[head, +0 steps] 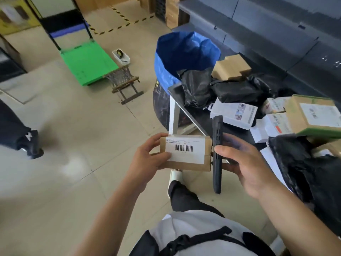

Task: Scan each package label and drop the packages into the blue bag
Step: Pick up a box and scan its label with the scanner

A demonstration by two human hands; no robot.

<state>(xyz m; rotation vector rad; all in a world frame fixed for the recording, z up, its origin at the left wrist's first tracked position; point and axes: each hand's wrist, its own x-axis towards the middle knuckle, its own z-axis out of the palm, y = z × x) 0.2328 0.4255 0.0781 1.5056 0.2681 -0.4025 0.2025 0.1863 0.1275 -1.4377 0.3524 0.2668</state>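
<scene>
Landmark — the table [201, 115]. Bag [184, 52] stands at its far left corner, on the floor. Loose packages [234, 112] piled on the table. Small box [186, 154] held off its near left edge; scanner [217, 154] just right of that box — trolley [86, 65] far left of the table.

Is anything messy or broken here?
Nothing looks broken. The table is messy: black bags and boxes lie piled on each other, one bag slumping at the table's edge beside the blue bag. The box in the left hand looks intact.
</scene>
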